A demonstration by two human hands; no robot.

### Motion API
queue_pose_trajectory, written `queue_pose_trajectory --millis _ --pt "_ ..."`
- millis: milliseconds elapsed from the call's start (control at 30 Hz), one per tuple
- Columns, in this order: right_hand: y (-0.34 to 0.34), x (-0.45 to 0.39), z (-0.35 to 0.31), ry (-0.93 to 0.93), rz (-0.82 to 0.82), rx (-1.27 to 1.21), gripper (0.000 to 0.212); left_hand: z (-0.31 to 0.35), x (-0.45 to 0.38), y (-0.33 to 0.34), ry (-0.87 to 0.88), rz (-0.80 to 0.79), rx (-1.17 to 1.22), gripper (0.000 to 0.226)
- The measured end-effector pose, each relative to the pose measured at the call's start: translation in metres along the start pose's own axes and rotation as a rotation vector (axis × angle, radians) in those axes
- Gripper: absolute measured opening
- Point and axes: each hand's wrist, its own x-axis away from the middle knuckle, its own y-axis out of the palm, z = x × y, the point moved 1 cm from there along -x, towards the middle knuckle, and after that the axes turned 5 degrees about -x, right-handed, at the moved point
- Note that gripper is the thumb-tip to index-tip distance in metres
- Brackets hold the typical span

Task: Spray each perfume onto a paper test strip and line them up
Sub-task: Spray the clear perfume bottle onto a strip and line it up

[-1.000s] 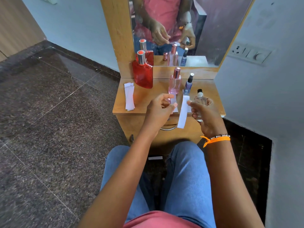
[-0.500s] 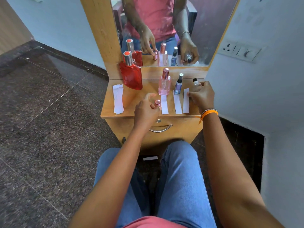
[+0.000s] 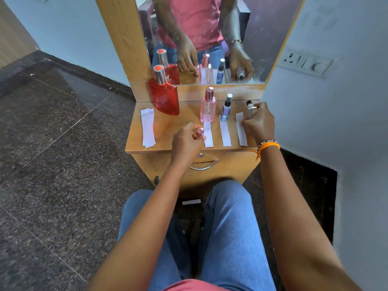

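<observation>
We see a small wooden bench point(image 3: 168, 124) with a mirror point(image 3: 262, 38) rising from its back edge. Against the mirror's lower frame, toward its left end, stands the largest bottle, a flat red perfume bottle point(image 3: 164, 97) with a silver neck and a red-topped cap; its glass is red all through, so we cannot tell the fill. Near the frame's middle stands a square pink perfume bottle point(image 3: 207, 109), clear and pale, with a rose-gold cap. Just right of it is a slim blue perfume bottle point(image 3: 226, 110) with a dark collar and a pale cap.

A loose stack of blank strips point(image 3: 148, 128) lies below the frame's left end, long axis running from the mirror toward the bench's front edge. Three white test strips lie parallel the same way: the first strip point(image 3: 208, 137) below the pink bottle, the second strip point(image 3: 225, 133) below the blue one, the third strip point(image 3: 241, 131) furthest right.

Our right hand point(image 3: 259, 122) has its fingers wrapped around a small clear spray bottle point(image 3: 251, 108), tilted, black nozzle toward the mirror, while fingertips press the third strip. Our left hand point(image 3: 188, 141) has its fingers closed on a small rose-gold cap point(image 3: 200, 131) beside the first strip.
</observation>
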Motion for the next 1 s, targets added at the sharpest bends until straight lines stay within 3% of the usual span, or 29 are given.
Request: queue_pose_trajectory --millis 300,533,667,767,1000 --pt "-0.011 0.030 -0.009 -0.105 0.099 -0.179 0.049 0.007 -0.002 -0.006 0.021 0.030 0.045 0.013" --pt "0.012 0.095 -0.024 -0.306 -0.268 -0.397 0.056 0.035 0.002 -0.018 -0.023 -0.040 0.466 0.007" --pt "0.013 0.101 -0.033 -0.341 -0.285 -0.431 0.064 0.035 0.010 -0.019 -0.079 -0.117 0.548 0.021" --pt "0.009 0.104 -0.039 -0.366 -0.335 -0.429 0.068 0.034 0.014 -0.019 -0.068 -0.169 0.557 0.014" --pt "0.007 0.109 -0.039 -0.333 -0.319 -0.451 0.057 0.033 0.023 -0.022 -0.093 -0.266 0.484 0.020"
